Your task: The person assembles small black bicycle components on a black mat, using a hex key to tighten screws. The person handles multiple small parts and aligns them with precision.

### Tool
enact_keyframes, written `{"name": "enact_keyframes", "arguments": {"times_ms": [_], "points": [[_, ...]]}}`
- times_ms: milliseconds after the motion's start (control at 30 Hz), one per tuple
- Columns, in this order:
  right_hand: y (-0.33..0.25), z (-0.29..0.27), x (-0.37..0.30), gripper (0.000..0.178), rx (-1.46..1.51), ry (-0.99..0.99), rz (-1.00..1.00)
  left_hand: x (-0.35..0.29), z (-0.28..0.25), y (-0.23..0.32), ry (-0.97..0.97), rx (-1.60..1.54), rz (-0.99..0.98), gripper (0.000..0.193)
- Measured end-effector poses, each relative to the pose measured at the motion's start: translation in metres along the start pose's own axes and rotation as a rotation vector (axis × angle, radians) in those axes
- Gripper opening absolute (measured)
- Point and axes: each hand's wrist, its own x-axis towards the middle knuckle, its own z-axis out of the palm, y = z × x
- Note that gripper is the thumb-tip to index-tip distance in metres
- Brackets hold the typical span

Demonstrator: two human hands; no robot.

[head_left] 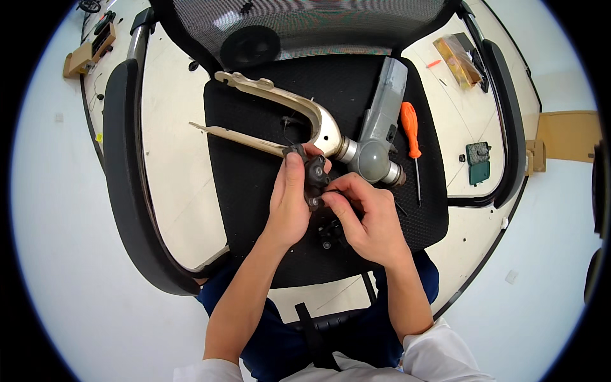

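My left hand [290, 205] is closed around a black part that looks like a bicycle brake caliper [316, 172], its thumb along the near side. At the caliper's lower end, the thumb and forefinger of my right hand [372, 223] are pinched together beside a small silver bolt head. Whatever sits between those fingertips is mostly hidden. Just beyond my hands lies a cream-coloured fork [327, 132], its two legs pointing left. Its steerer runs through a grey frame tube [384, 95] with a rounded head. Under my wrists, another small black part [328, 240] rests on the seat.
Everything lies on a black chair seat [299, 261] between two armrests [124, 153]. An orange-handled screwdriver [410, 127] is at the seat's right. On the floor to the right are an open green case [478, 164] and a yellowish package [457, 60]. Cardboard boxes [79, 62] stand far left.
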Motion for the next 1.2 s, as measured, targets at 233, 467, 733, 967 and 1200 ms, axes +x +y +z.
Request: {"name": "enact_keyframes", "arguments": {"times_ms": [233,467,733,967,1200], "points": [[-0.004,-0.002,0.001,0.012,-0.204,0.004,-0.177,-0.001,-0.005,0.001,-0.026,0.034,0.021,0.052],[-0.001,-0.001,0.004,0.017,-0.471,0.006,-0.453,-0.007,-0.006,0.003,0.065,0.072,-0.113,0.047],[0.004,0.0,-0.001,0.021,-0.413,-0.101,-0.561,-0.023,-0.007,0.023,-0.029,-0.075,-0.48,0.039],[0.011,0.005,-0.007,0.018,-0.398,-0.087,-0.436,-0.02,-0.007,0.021,-0.01,-0.027,-0.452,0.037],[0.01,0.016,-0.021,0.011,-0.288,0.107,-0.238,-0.02,-0.005,0.001,0.092,-0.034,-0.205,0.035]]}}
